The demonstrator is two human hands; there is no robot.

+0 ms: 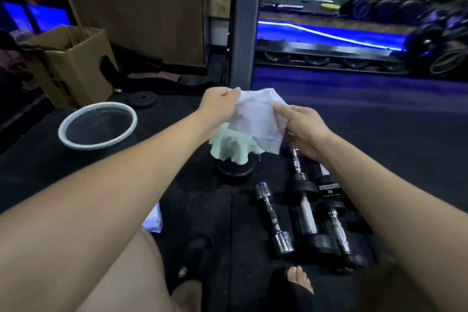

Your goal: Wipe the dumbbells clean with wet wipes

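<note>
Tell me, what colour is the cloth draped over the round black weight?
Pale green cloth, seen best in the head view.

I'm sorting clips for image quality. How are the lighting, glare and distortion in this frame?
Head view: dim overall, with a blue light strip tinting the floor; the white wipe held by both hands is the brightest thing; glare glints on the chrome dumbbell; wide-angle distortion stretches the forearms and bends the edges; the background rack is soft.

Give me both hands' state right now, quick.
Left hand: closed, pinching the top edge of the white wet wipe.
Right hand: closed, pinching the same wipe's right side.
</note>
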